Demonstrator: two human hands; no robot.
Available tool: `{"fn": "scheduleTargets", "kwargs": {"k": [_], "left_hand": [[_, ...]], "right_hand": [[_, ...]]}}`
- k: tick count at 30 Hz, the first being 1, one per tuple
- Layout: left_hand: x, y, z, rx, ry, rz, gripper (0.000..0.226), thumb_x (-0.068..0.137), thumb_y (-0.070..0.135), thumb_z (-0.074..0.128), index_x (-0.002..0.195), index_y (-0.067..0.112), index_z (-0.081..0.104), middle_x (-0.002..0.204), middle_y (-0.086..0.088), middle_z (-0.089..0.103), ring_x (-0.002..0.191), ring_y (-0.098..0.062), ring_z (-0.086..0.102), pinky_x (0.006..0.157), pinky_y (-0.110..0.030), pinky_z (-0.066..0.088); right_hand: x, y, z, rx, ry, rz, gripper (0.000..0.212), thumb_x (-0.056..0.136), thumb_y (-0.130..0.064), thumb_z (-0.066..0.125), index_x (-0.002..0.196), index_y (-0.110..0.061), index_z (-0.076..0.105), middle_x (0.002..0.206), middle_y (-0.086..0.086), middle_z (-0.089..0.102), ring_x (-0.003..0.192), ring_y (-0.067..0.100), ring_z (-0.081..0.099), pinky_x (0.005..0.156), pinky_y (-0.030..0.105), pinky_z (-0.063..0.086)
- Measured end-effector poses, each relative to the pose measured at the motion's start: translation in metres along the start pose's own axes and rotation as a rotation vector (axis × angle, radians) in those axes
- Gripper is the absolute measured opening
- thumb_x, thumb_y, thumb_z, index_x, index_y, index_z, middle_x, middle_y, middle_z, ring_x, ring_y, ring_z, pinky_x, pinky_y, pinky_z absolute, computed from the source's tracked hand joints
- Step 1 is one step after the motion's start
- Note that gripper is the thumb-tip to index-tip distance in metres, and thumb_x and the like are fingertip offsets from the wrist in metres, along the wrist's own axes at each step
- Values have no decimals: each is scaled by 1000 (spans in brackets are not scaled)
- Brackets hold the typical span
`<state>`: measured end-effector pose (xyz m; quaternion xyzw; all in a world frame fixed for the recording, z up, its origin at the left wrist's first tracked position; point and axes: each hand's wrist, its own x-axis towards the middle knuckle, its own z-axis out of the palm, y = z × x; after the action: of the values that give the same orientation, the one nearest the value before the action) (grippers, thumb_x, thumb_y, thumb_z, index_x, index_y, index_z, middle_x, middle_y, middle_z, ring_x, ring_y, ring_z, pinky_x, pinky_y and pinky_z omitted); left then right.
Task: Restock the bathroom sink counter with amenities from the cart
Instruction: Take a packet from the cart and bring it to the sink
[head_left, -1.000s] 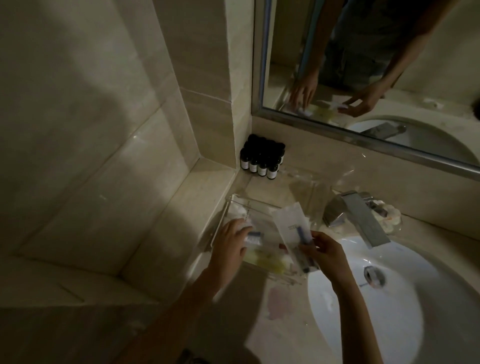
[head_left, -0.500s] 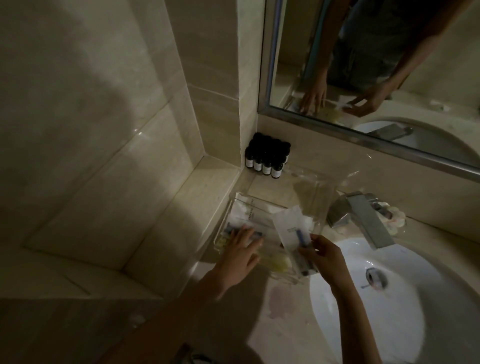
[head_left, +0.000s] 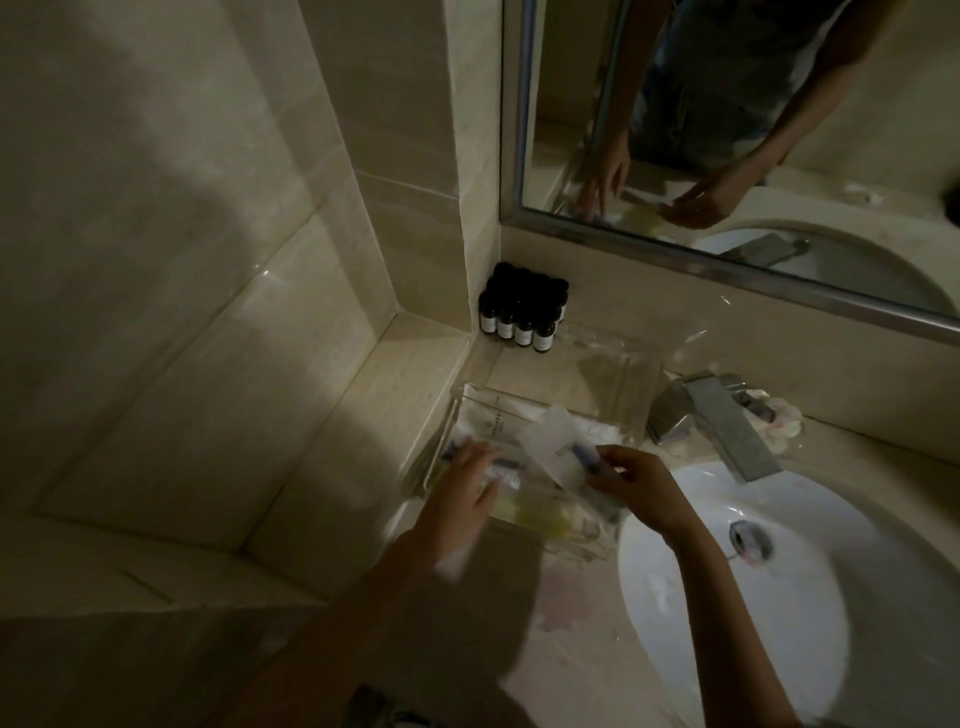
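Right hand (head_left: 641, 488) pinches a white sachet (head_left: 551, 442) over the clear tray (head_left: 470, 404).

Dim bathroom, sink (head_left: 810, 597), faucet (head_left: 719, 421), mirror (head_left: 727, 130)

Chrome faucet (head_left: 722, 421) below framed mirror (head_left: 883, 130) — drain stopper (head_left: 750, 540) nearer; beige tiled wall (head_left: 156, 260) left.

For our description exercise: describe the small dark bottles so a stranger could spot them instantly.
Find the mirror over the counter. Under its lower left corner stand the small dark bottles. Unlike the pale packets in the clear tray, they are upright, with white labels.
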<state>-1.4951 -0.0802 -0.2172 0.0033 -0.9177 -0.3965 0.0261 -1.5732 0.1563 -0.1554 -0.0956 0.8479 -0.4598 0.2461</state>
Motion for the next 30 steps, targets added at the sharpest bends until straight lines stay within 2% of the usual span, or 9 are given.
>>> {"fn": "scheduleTargets", "kwargs": {"k": [2, 5, 7, 10, 14, 19, 24, 27, 30], "left_hand": [[6, 13, -14, -229, 168, -147, 27, 97, 18, 51, 124, 16, 57, 124, -2, 58, 109, -17, 61, 88, -30, 55], [19, 34, -34, -582, 87, -353, 30, 97, 32, 49, 123, 19, 57, 114, 1, 65, 95, -10, 67, 74, -24, 56], [29, 39, -36, -542, -16, -369, 26, 97, 21, 54, 122, 19, 57, 108, 3, 63, 92, -12, 64, 67, -21, 55], [34, 36, -26, -407, -67, -386, 29, 91, 3, 58, 117, 17, 59, 106, -6, 63, 85, -16, 61, 59, -20, 52], [32, 31, -10, -264, -110, -421, 33, 89, 1, 61, 119, 16, 59, 101, -11, 68, 69, -12, 60, 55, -19, 50], [33, 28, -1, -95, -53, -383, 39, 87, 8, 66, 123, 21, 59, 96, -3, 68, 81, -14, 63, 60, -10, 43], [37, 33, 4, 23, -35, -287, 38, 83, 4, 66, 118, 19, 64, 86, 2, 65, 86, -14, 63, 69, -12, 39], [38, 35, 9, 111, -42, -270, 46, 84, 6, 66, 128, 19, 58, 104, -2, 68, 99, -17, 63, 81, -18, 45], [36, 34, 12, 272, -14, -243, 69, 84, 9, 67, 145, 22, 38, 137, -5, 51, 121, -21, 51, 99, -32, 45]], "right_hand": [[7, -5, -6, 7, -69, -16, 22, 88, -11, 67, 105, -23, 67, 96, -15, 63, 81, 2, 61, 69, 14, 51], [25, -7, -11, -98, -225, -43, 28, 84, -11, 71, 111, -19, 68, 107, -1, 68, 87, 7, 63, 78, 17, 52], [39, -7, -11, -185, -308, -64, 37, 83, -12, 73, 119, -16, 65, 112, 0, 66, 96, 13, 63, 86, 24, 51], [55, -5, -8, -271, -381, -23, 41, 82, -15, 74, 121, -18, 62, 111, -1, 65, 95, 9, 61, 85, 20, 48], [65, 3, -7, -368, -404, 39, 42, 79, -16, 77, 118, -20, 63, 116, 5, 66, 105, 17, 62, 96, 30, 48], [57, 6, 3, -373, -305, 43, 41, 82, -15, 73, 121, -18, 61, 118, 4, 65, 107, 17, 61, 92, 25, 45], [27, 17, 16, -428, 28, -124, 33, 87, -26, 67, 119, -16, 64, 115, 5, 66, 101, 21, 62, 86, 30, 49], [14, 30, 27, -487, 210, -251, 32, 85, -18, 69, 116, -14, 66, 114, 8, 66, 100, 26, 63, 83, 36, 53], [7, 39, 39, -538, 227, -315, 32, 80, -12, 73, 111, -16, 67, 112, 6, 65, 97, 26, 64, 74, 37, 57]]}}
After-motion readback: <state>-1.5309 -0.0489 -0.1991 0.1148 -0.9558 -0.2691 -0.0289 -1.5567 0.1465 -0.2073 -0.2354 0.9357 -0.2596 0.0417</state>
